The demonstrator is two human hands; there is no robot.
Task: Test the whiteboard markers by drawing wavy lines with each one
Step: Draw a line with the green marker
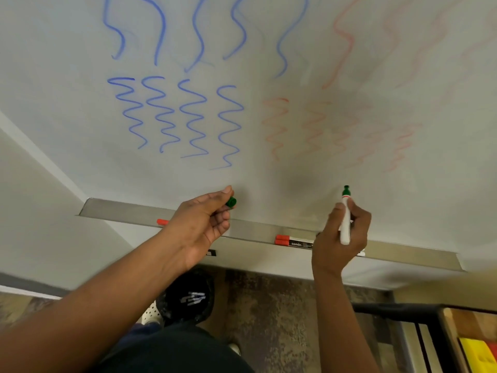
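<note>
The whiteboard carries several blue wavy lines on the left and faint red ones on the right. My right hand grips an uncapped green marker, white-bodied, tip up and close to the board's lower part. My left hand pinches its green cap between thumb and fingers, just above the tray. On the metal tray lie two red-capped markers side by side and another red cap end, partly hidden behind my left hand.
Below the tray are a grey wall strip, a mottled brown floor and a black round object. A dark-framed wooden shelf with a yellow item stands at the lower right.
</note>
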